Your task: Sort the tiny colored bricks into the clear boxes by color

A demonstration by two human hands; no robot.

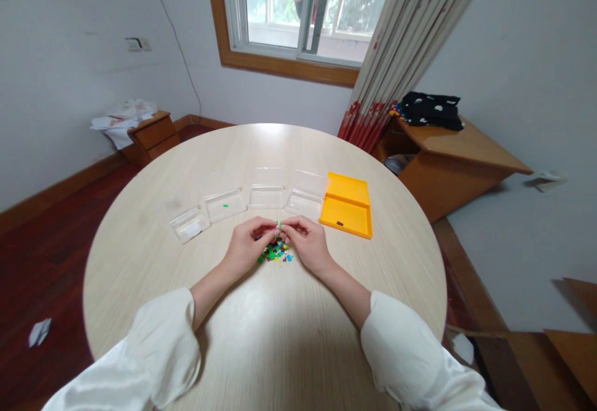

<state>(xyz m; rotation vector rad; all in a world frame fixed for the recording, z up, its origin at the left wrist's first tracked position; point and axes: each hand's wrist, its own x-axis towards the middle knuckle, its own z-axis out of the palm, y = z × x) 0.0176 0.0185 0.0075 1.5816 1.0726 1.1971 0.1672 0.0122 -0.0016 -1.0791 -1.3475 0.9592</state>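
Observation:
My left hand [249,243] and my right hand [308,243] meet above a pile of small coloured building bricks [276,252]. Between their pinched fingertips is a small green brick [278,224], with something whitish beside it that is too small to make out. The pile is mostly green, with some blue, yellow, brown and white bricks, and my fingers hide part of it. Beyond my hands, an open clear box [226,213] has one green piece [226,206] in it. To the right, an open yellow box [357,227] contains a dark brown piece [340,223].
More open clear boxes stand in an arc: one at the left [180,234] with a whitish piece inside, one in the middle [266,206], one near the yellow box [303,211]. The round table [261,349] faces a window. A wooden cabinet [448,162] stands at right.

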